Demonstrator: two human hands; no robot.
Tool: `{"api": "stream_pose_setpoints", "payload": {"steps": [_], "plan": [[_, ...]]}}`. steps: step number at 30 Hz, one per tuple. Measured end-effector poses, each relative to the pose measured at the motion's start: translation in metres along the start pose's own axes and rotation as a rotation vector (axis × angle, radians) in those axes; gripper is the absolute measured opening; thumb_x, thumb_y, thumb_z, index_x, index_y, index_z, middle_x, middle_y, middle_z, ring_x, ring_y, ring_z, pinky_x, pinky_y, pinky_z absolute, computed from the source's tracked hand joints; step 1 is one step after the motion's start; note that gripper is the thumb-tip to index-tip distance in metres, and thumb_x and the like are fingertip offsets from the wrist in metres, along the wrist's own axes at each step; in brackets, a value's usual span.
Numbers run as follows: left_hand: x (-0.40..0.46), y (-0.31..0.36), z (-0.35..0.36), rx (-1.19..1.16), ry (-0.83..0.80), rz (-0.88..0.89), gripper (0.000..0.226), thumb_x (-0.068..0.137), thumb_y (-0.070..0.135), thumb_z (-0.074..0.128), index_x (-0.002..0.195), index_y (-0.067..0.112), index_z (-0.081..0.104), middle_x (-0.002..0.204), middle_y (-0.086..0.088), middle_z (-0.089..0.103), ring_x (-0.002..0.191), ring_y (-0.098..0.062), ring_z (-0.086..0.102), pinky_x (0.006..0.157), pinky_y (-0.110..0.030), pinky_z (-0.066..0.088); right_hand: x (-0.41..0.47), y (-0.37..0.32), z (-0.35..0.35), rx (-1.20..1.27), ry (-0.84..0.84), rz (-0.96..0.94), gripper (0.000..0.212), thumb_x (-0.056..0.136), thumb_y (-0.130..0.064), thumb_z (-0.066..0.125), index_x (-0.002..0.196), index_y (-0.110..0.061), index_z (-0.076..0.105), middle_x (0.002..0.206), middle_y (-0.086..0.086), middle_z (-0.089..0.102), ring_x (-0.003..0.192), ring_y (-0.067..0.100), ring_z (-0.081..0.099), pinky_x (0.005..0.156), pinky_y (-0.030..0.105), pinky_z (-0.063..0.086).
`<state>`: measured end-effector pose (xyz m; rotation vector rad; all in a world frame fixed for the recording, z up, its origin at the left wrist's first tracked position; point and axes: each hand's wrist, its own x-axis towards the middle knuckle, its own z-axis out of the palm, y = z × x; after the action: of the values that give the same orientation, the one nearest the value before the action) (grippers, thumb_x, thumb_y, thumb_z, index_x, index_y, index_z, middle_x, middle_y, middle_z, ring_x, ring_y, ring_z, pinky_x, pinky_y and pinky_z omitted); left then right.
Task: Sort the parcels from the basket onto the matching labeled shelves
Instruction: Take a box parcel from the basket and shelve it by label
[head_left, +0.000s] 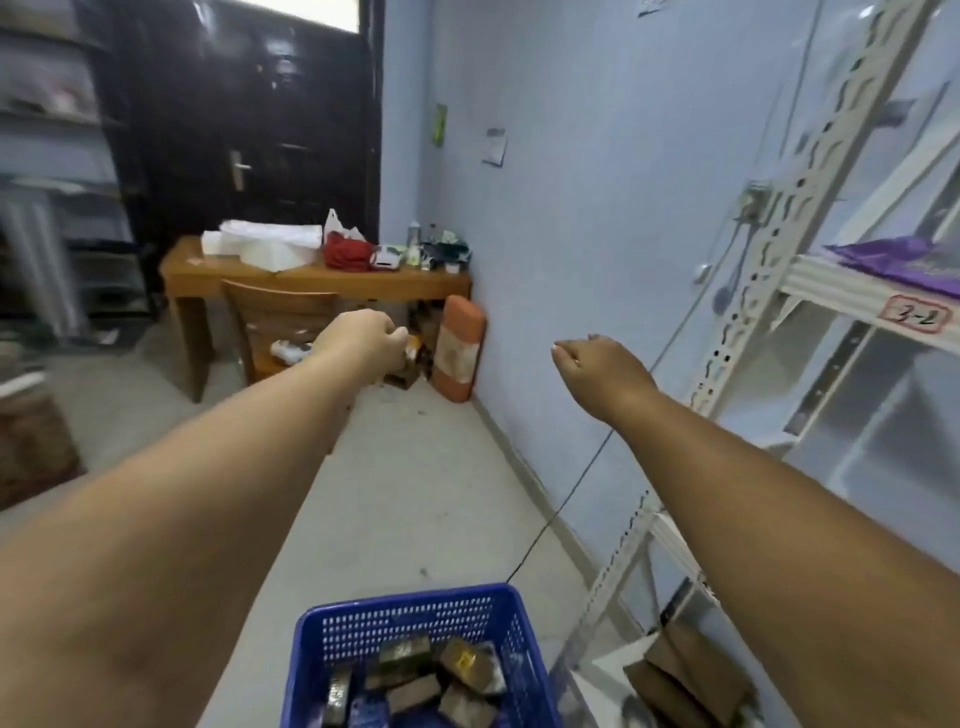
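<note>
Head view: both arms are reaching forward, the left hand (363, 338) and right hand (597, 364) hanging with fingers loosely curled, holding nothing. Brown parcels (415, 680) are lying in the blue basket (410, 618) on the floor beside the white shelves (852, 291).

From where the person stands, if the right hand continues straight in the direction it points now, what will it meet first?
Probably the pale blue wall. The right hand reaches forward and slightly leftward, holding nothing, with no object visible before the wall. Depth is unclear, so this is a guess.
</note>
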<state>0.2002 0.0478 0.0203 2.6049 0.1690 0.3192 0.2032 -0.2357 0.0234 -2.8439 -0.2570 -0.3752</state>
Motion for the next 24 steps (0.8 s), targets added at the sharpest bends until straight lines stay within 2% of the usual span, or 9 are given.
{"api": "stream_pose_setpoints", "payload": {"steps": [1,3,6,9,11,17,19,22,24], "plan": [[0.01,-0.014,0.008,0.005,-0.004,-0.035,0.039,0.093,0.042,0.04,0.087,0.017,0.069,0.088,-0.006,0.068,0.085,-0.027,0.061,0.084,-0.041,0.052,0.011,-0.001,0.017,0.0,-0.024,-0.008,0.043,0.101,-0.042,0.026,0.103,-0.022,0.064,0.132,0.014,0.057,0.137,0.027,0.038,0.102,0.042,0.04],[0.03,-0.038,0.03,-0.004,-0.027,-0.084,0.038,0.093,0.042,0.041,0.093,0.017,0.07,0.094,-0.006,0.069,0.091,-0.028,0.062,0.089,-0.043,0.051,0.027,0.002,0.052,0.006,-0.066,-0.022,0.044,0.102,-0.04,0.027,0.113,-0.021,0.065,0.132,0.015,0.057,0.138,0.027,0.036,0.103,0.043,0.04],[0.043,-0.07,0.072,-0.045,-0.117,-0.152,0.036,0.095,0.038,0.041,0.097,0.016,0.069,0.096,-0.007,0.068,0.085,-0.026,0.062,0.079,-0.037,0.054,0.039,0.008,0.103,0.034,-0.144,-0.022,0.044,0.103,-0.036,0.029,0.121,-0.015,0.064,0.129,0.015,0.06,0.134,0.03,0.04,0.101,0.04,0.039],[0.047,-0.105,0.128,-0.043,-0.192,-0.219,0.036,0.093,0.033,0.042,0.1,0.01,0.069,0.1,-0.013,0.068,0.09,-0.03,0.062,0.08,-0.035,0.052,0.044,0.019,0.167,0.066,-0.211,-0.005,0.043,0.103,-0.034,0.032,0.117,-0.012,0.065,0.122,0.015,0.064,0.124,0.032,0.049,0.095,0.039,0.043],[0.044,-0.132,0.173,-0.038,-0.255,-0.294,0.034,0.094,0.03,0.042,0.105,0.013,0.068,0.106,-0.013,0.068,0.096,-0.032,0.061,0.079,-0.033,0.047,0.044,0.027,0.222,0.112,-0.269,0.035,0.042,0.103,-0.036,0.034,0.119,-0.014,0.065,0.121,0.014,0.066,0.115,0.031,0.055,0.091,0.038,0.046],[-0.011,-0.24,0.328,-0.203,-0.358,-0.654,0.038,0.098,0.031,0.041,0.13,0.015,0.056,0.131,-0.009,0.06,0.118,-0.028,0.055,0.095,-0.03,0.041,-0.003,0.05,0.433,0.26,-0.636,0.155,0.042,0.102,-0.037,0.04,0.132,-0.015,0.059,0.132,0.006,0.061,0.121,0.023,0.055,0.102,0.032,0.041],[-0.042,-0.281,0.384,-0.227,-0.387,-0.797,0.038,0.1,0.029,0.038,0.13,0.014,0.055,0.129,-0.01,0.06,0.114,-0.027,0.055,0.091,-0.03,0.04,-0.032,0.057,0.511,0.271,-0.792,0.193,0.042,0.102,-0.04,0.038,0.133,-0.018,0.058,0.133,0.003,0.061,0.12,0.021,0.055,0.099,0.033,0.042],[-0.08,-0.342,0.473,-0.212,-0.428,-0.97,0.038,0.102,0.028,0.034,0.126,0.008,0.056,0.125,-0.015,0.06,0.111,-0.03,0.056,0.089,-0.032,0.041,-0.071,0.066,0.636,0.269,-1.058,0.222,0.05,0.101,-0.049,0.034,0.143,-0.024,0.044,0.143,0.002,0.051,0.125,0.021,0.05,0.101,0.035,0.042],[-0.1,-0.38,0.527,-0.195,-0.452,-1.084,0.036,0.102,0.022,0.035,0.123,0.001,0.055,0.125,-0.018,0.058,0.113,-0.034,0.056,0.09,-0.034,0.042,-0.089,0.066,0.709,0.279,-1.167,0.233,0.05,0.102,-0.046,0.034,0.146,-0.022,0.04,0.146,0.003,0.046,0.129,0.022,0.047,0.104,0.033,0.039]]}}
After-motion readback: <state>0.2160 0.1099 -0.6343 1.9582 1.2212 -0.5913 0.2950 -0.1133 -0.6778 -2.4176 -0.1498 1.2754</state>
